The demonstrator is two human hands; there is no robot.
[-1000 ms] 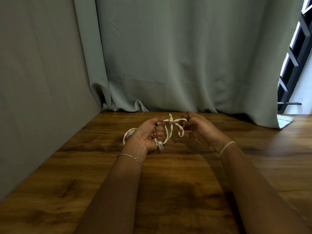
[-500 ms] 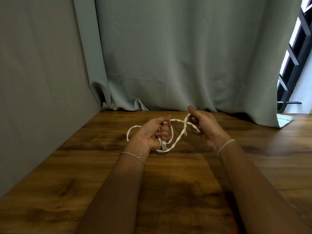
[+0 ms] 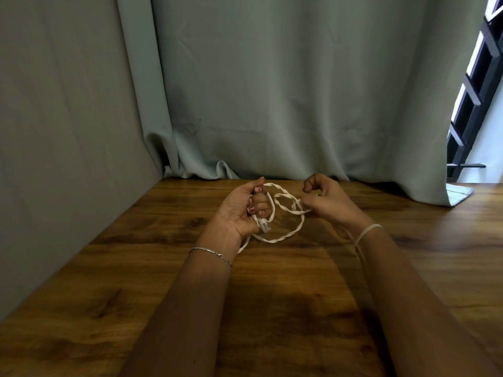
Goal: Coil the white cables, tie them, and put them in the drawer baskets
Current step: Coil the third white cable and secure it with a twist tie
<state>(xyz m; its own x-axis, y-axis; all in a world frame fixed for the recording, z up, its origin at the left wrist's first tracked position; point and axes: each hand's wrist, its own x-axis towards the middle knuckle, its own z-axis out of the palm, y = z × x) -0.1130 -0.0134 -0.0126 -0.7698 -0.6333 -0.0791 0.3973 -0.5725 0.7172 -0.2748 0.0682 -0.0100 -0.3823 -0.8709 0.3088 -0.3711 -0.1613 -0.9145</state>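
Where curtain [image 3: 272, 91] hangs, cable [image 3: 284, 238] over wooden table [image 3: 285, 295].

Your left hand [image 3: 241, 213] lies palm up, fingers curled round the white cable [image 3: 283, 236] near its plug end. Your right hand [image 3: 330, 204] pinches the cable's other loop, forefinger arched above it. Both forearms reach forward, one on each side of the cable.
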